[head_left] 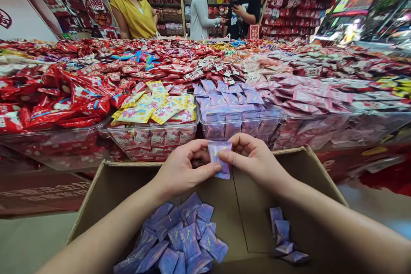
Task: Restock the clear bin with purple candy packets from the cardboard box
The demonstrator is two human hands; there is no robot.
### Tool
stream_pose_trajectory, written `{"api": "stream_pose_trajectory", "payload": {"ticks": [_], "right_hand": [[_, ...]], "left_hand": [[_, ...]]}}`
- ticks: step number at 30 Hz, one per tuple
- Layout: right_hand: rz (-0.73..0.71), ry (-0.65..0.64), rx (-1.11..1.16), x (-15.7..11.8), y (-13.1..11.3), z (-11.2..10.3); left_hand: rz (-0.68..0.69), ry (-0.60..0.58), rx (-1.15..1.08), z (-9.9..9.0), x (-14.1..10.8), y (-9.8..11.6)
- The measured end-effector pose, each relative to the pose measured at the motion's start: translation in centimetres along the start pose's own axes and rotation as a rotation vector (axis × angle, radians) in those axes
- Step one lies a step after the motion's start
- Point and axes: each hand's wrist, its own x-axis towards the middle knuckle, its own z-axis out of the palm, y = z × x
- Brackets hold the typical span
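Observation:
Between both hands a small purple packet (220,160) is held upright above an open cardboard box (236,205). My left hand (189,165) pinches its left side between thumb and fingers. On its right side, my right hand (252,156) grips it, the thumb lying across its front. Below, inside the box, lies a pile of purple packets (183,239) at the left, and several more purple packets (283,233) rest at the right. Just beyond the hands stands a clear bin (239,122) filled with purple packets in rows.
Clear bins of yellow packets (154,109), red packets (73,98) and pink packets (313,94) flank the purple one. Heaps of other packets spread behind. Three people (139,17) (201,8) (245,8) stand beyond the display, near stocked shelves.

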Motion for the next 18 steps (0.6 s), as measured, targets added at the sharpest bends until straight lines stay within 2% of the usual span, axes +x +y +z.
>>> {"api": "stream_pose_trajectory", "payload": {"ticks": [5, 8, 13, 18], "right_hand": [[0.094, -0.052, 0.094, -0.17, -0.11, -0.51], [0.112, -0.059, 0.137, -0.13, 0.14, -0.56], [0.050, -0.099, 0.083, 0.19, 0.35, -0.55], [0.105, -0.121, 0.076, 0.46, 0.04, -0.99]], "left_hand": [[-0.003, 0.088, -0.017, -0.26, -0.13, -0.06], [-0.016, 0.080, -0.024, -0.46, -0.04, -0.03], [-0.033, 0.002, 0.120, -0.58, -0.22, 0.44], [-0.060, 0.042, 0.075, -0.76, -0.27, 0.39]]}}
